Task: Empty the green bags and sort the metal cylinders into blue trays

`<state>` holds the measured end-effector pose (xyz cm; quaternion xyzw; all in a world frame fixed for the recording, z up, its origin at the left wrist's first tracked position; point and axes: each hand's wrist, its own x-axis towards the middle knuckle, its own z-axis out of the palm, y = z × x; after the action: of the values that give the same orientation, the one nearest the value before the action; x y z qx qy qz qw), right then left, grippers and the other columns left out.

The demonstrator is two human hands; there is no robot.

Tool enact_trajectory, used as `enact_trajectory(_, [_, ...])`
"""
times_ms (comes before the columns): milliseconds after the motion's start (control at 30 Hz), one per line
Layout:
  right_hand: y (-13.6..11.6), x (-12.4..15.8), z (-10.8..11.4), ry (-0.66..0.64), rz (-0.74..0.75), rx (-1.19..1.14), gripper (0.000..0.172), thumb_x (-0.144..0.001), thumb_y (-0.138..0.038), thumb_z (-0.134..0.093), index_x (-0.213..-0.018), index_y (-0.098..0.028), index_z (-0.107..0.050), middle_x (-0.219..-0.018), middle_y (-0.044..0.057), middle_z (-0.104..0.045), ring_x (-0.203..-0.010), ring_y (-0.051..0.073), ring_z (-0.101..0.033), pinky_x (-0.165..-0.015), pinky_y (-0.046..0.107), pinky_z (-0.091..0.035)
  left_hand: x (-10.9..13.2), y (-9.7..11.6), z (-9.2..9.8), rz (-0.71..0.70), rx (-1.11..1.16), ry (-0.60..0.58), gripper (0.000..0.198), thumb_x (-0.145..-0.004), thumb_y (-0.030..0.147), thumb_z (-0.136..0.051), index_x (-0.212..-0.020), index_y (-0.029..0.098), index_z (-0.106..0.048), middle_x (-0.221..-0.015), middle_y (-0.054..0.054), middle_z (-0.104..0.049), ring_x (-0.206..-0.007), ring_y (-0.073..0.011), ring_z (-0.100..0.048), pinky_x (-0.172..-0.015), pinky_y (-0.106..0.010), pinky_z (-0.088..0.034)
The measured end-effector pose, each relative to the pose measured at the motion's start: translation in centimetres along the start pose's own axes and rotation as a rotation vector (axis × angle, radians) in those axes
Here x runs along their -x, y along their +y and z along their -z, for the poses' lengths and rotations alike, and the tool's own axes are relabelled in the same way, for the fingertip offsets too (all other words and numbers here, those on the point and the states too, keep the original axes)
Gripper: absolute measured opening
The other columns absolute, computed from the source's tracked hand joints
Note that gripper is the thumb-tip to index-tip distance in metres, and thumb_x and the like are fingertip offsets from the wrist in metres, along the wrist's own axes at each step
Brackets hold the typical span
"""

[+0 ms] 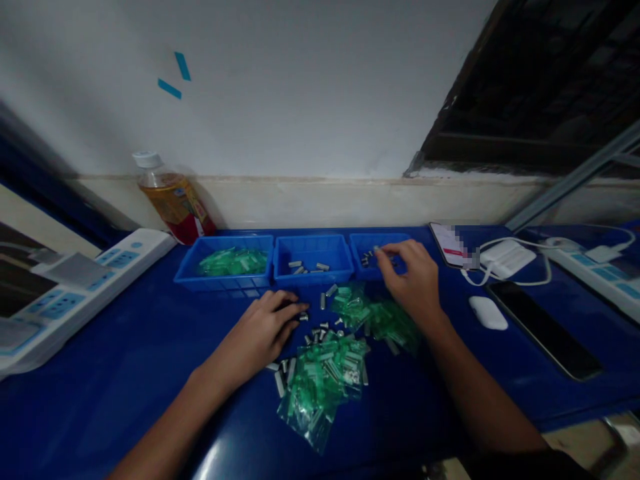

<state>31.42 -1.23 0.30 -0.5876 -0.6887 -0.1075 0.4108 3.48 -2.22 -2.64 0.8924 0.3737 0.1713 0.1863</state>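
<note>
Three blue trays stand in a row on the blue table. The left tray [190, 270] holds green bags, the middle tray [335, 271] a few metal pieces, the right tray [359, 257] several small dark parts. My right hand [413, 277] reaches into the right tray with thumb and forefinger pinched on something I cannot make out. My left hand [265, 330] lies palm down on the table, fingertips pressed together at a small metal piece [303, 317]. A heap of green plastic bags [327, 377] and loose metal cylinders [280, 383] lies between my arms.
A drink bottle [173, 200] leans against the wall at the back left. White power strips lie at the left [75, 287] and far right [597, 270]. Two phones [545, 330], a white charger with cable [505, 257] and a white earbud case [489, 312] lie on the right.
</note>
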Motion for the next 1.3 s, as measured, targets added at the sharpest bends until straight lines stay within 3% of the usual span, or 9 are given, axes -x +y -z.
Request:
enact_trajectory(100, [2.9,-0.1,-0.5,0.014,-0.130,0.121,0.019,-0.086,-0.034,-0.054,-0.080,-0.018,-0.064,-0.077,0.006,-0.063,-0.078,0.022,-0.055,-0.074,0.035,-0.039,0.1,-0.2,-0.3,-0.007,-0.020,-0.049,0.027,-0.091,0.019,-0.041,-0.108,0.021,-0.062,-0.106,-0.008,-0.058,-0.097,-0.0197,-0.054,-0.088,-0.036,-0.045])
enact_trajectory(200, [4.1,0.2,-1.1,-0.020,-0.173,0.152,0.020,-0.085,-0.035,-0.054,-0.082,-0.019,-0.066,-0.077,0.006,-0.064,-0.079,0.023,-0.054,-0.074,0.035,-0.038,0.1,0.2,-0.1,0.034,0.004,-0.047,0.022,-0.091,0.021,-0.041,-0.100,0.019,-0.061,-0.098,-0.007,-0.059,-0.090,-0.0183,-0.056,-0.083,-0.033,-0.047])
enact_trajectory(500, [2.8,0.6,-1.2,0.027,-0.216,0.182,0.024,-0.085,-0.030,-0.054,-0.105,-0.020,-0.065,-0.082,0.005,-0.066,-0.094,0.028,-0.049,-0.078,0.039,-0.033,0.2,0.9,0.0,0.104,0.029,-0.007,0.022,-0.084,0.012,-0.042,-0.094,0.020,-0.060,-0.097,-0.006,-0.059,-0.091,-0.0188,-0.057,-0.081,-0.033,-0.047])
enact_trajectory(633, [-0.7,1.0,-1.0,0.003,-0.078,0.021,0.019,-0.086,-0.028,-0.054,-0.100,-0.020,-0.065,-0.081,0.005,-0.065,-0.091,0.025,-0.051,-0.080,0.039,-0.035,0.3,0.2,-0.2,0.122,-0.012,0.037,0.023,-0.086,0.017,-0.045,-0.099,0.021,-0.063,-0.099,-0.007,-0.059,-0.089,-0.0189,-0.059,-0.080,-0.032,-0.048])
enact_trajectory(833, [-6.6,3.1,-1.7,-0.222,0.214,-0.247,0.014,-0.088,-0.025,-0.054,-0.097,-0.019,-0.063,-0.083,0.003,-0.065,-0.091,0.021,-0.052,-0.081,0.037,-0.038,0.2,0.9,0.3,0.187,0.121,0.023,0.019,-0.081,0.009,-0.044,-0.087,0.018,-0.059,-0.087,-0.004,-0.058,-0.079,-0.0168,-0.057,-0.071,-0.030,-0.044])
enact_trajectory(967, [-7.4,3.9,-1.8,-0.383,0.330,-0.283,0.017,-0.087,-0.025,-0.055,-0.101,-0.018,-0.061,-0.088,0.005,-0.063,-0.089,0.020,-0.051,-0.078,0.034,-0.038,-0.1,2.0,0.4,0.201,0.503,0.066,0.002,-0.081,0.017,-0.050,-0.083,0.017,-0.049,-0.075,0.001,-0.052,-0.068,-0.0126,-0.050,-0.063,-0.025,-0.040])
enact_trajectory(1100, [-7.3,3.9,-1.5,-0.450,0.431,-0.304,0.016,-0.088,-0.026,-0.053,-0.100,-0.019,-0.061,-0.084,0.004,-0.061,-0.086,0.019,-0.050,-0.075,0.034,-0.036,-0.4,2.5,0.4,0.214,0.881,0.127,0.016,-0.084,0.029,-0.055,-0.084,0.018,-0.044,-0.076,0.002,-0.049,-0.070,-0.0107,-0.048,-0.065,-0.023,-0.041])
enact_trajectory(1300, [-7.5,3.9,-1.5,-0.415,0.419,-0.303,0.013,-0.091,-0.024,-0.049,-0.096,-0.017,-0.060,-0.084,0.005,-0.061,-0.083,0.018,-0.049,-0.073,0.033,-0.035,-0.4,2.6,0.8,0.255,1.006,0.098,0.019,-0.085,0.031,-0.058,-0.085,0.017,-0.044,-0.072,0.003,-0.051,-0.067,-0.0092,-0.051,-0.064,-0.021,-0.041])
